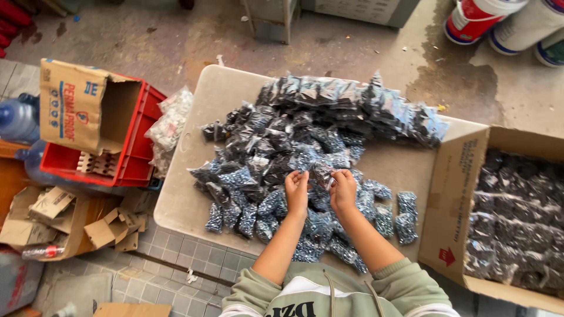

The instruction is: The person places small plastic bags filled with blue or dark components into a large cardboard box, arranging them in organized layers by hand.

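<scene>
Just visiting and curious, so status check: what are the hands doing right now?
Left hand and right hand together pinch one small clear bag of dark parts. Pile of like bags covers the table. Open carton of more bags at right.

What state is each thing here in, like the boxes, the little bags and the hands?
Left hand: pinching a small bag.
Right hand: gripping the same bag.
Small bags of dark parts: heaped on the table.
Right cardboard box: open, full of bags.
Red crate: holds an open cardboard box.
</scene>
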